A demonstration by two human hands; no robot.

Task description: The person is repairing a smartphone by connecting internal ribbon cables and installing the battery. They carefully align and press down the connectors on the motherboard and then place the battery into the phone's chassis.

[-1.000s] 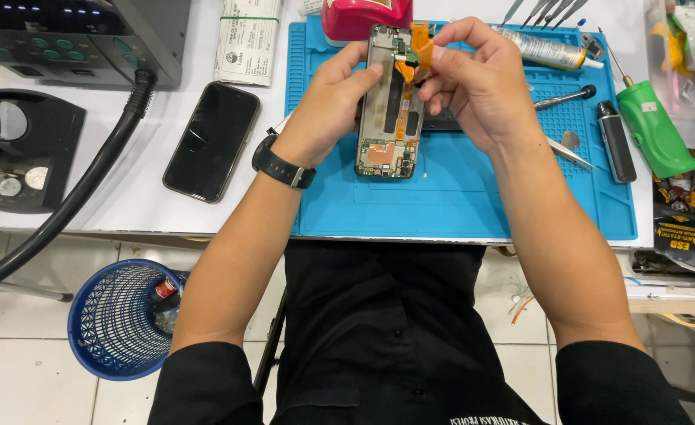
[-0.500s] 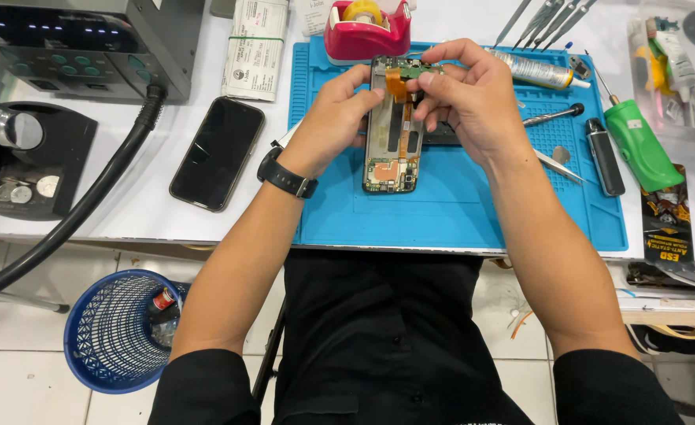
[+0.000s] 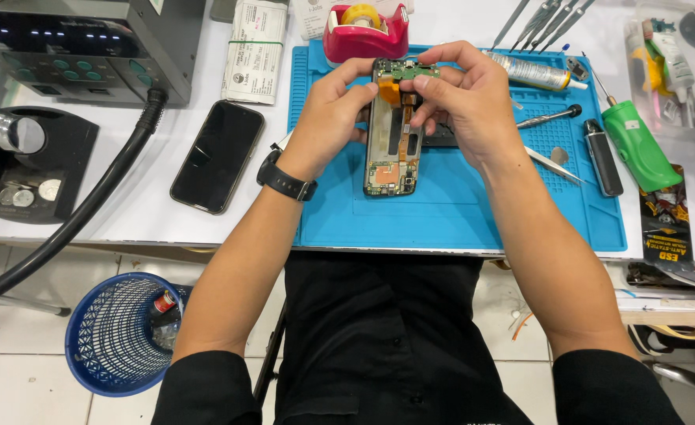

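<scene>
An opened phone (image 3: 392, 153) with its back off lies lengthwise on a blue work mat (image 3: 442, 212); its circuit board, orange flex cable and frame are exposed. My left hand (image 3: 328, 118), with a black watch at the wrist, grips the phone's upper left edge. My right hand (image 3: 462, 98) pinches the top end, fingertips on the small green board and the orange cable there. Both hands hold the top part raised a little off the mat, though I cannot be sure of the gap.
A black phone (image 3: 217, 156) lies left of the mat. A red tape dispenser (image 3: 365, 31), metal tweezers (image 3: 544, 16), a tube (image 3: 538, 73), a screwdriver (image 3: 548, 118) and a green tool (image 3: 640, 145) ring the mat. A grey station (image 3: 88, 47) with a black hose (image 3: 88, 212) stands left; a blue bin (image 3: 123, 334) is on the floor.
The view has shifted so the bench sits lower in frame. My hands stay at the phone's top end; the fingers have closed in more tightly over the small board.
</scene>
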